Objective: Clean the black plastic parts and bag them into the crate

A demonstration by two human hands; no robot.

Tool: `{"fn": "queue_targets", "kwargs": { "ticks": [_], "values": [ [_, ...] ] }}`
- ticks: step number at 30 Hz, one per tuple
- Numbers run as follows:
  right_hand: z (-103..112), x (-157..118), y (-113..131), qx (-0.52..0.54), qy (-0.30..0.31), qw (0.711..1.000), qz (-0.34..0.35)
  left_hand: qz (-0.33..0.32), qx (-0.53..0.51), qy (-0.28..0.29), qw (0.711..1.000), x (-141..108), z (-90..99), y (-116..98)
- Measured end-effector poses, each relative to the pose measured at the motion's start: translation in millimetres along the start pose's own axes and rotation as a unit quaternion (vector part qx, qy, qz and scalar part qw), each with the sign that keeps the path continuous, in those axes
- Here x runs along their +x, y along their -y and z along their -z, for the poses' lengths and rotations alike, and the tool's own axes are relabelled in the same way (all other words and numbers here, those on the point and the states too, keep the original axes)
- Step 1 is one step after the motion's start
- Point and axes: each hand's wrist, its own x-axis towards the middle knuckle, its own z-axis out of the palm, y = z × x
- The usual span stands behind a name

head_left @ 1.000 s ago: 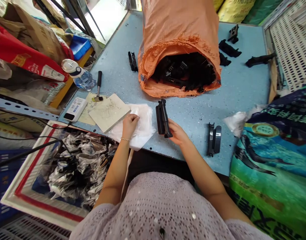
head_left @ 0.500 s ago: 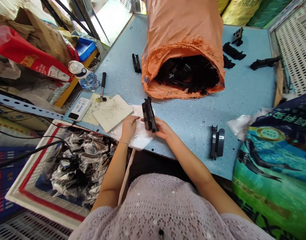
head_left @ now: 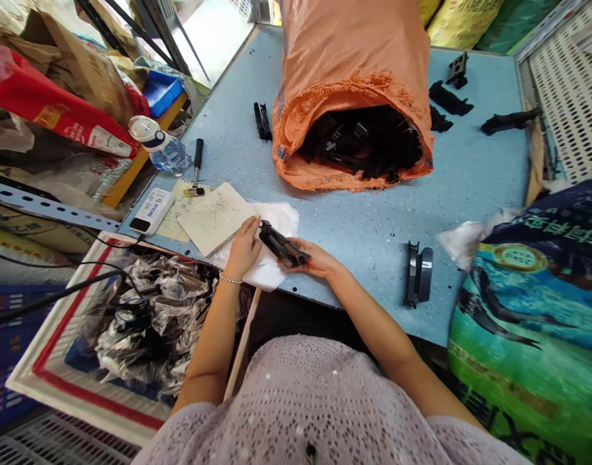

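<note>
Gleaming faintly, long black grooved part (head_left: pixel 279 245), right hand (head_left: pixel 314 258) gripping it, left hand (head_left: pixel 246 247), grip unclear

Six black parts (head_left: pixel 449 100) lie on the table (head_left: pixel 354 223): four toward its far right corner, one toward the left edge, one by the near edge's right end. A seventh black part (head_left: pixel 279 245) is held. Toward the left edge are one hammer (head_left: pixel 197 165), one bottle (head_left: pixel 167 152) and one board (head_left: pixel 215 218).

A pale mauve openwork knit top (head_left: pixel 296 394) with short sleeves and scattered whitish dots; below its hem, black trousers (head_left: pixel 300 320); beyond its left sleeve (head_left: pixel 196 413), a pale beaded bracelet (head_left: pixel 230 278) and a thin finger ring (head_left: pixel 243 230).
</note>
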Motion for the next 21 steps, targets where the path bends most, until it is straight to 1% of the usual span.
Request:
{"fn": "queue_targets", "kwargs": {
  "ticks": [3, 5, 6, 7, 9, 10, 11, 13, 14, 15, 16, 19, 21],
  "values": [
    [-2.3, -11.0, 5.9, 0.015, 0.010, 0.999, 0.047, 0.025, -0.003, -0.008, 1.000, -4.9, 0.7, 3.3],
    [-4.4, -18.7, 10.8, 0.011, 0.028, 0.998, 0.063, 0.039, -0.012, -0.004, 0.999, -3.7, 3.4, 5.6],
    [-5.5, -20.3, 12.7, 0.006, 0.046, 0.998, 0.053, 0.035, -0.018, 0.001, 0.999, -2.1, 5.1, 6.5],
    [-6.7, -19.9, 13.8, 0.001, 0.066, 0.997, 0.028, 0.024, -0.021, 0.006, 0.999, -0.4, 6.9, 7.2],
    [-9.1, -13.2, 14.2, -0.007, 0.086, 0.996, -0.036, -0.007, -0.018, 0.018, 1.000, 2.3, 10.7, 8.1],
    [-10.3, -8.0, 13.5, -0.008, 0.072, 0.996, -0.054, -0.018, -0.013, 0.023, 0.999, 2.8, 12.8, 8.5],
    [-11.4, -3.0, 12.5, -0.008, 0.039, 0.998, -0.052, -0.021, -0.005, 0.028, 0.999, 2.7, 14.9, 9.0],
    [-13.9, 3.8, 9.8, -0.006, -0.053, 0.999, -0.003, -0.012, 0.010, 0.030, 0.999, 1.1, 19.1, 10.4],
    [-15.2, 4.7, 8.4, -0.009, -0.088, 0.996, 0.026, -0.006, 0.017, 0.028, 0.999, 0.1, 20.8, 11.2],
    [-16.5, 4.0, 7.1, -0.016, -0.104, 0.993, 0.044, -0.004, 0.024, 0.026, 0.999, -0.6, 22.0, 11.9],
    [-17.9, 2.4, 6.1, -0.026, -0.099, 0.994, 0.044, -0.005, 0.030, 0.024, 0.999, -1.0, 22.6, 12.4],
    [-22.4, 0.0, 4.6, -0.045, -0.052, 0.998, -0.004, -0.024, 0.046, 0.025, 0.998, -1.3, 19.8, 10.0],
    [-25.9, 5.6, 4.7, -0.031, -0.051, 0.998, -0.021, -0.051, 0.059, 0.026, 0.997, -4.3, 13.8, 2.9]
  ]
}}
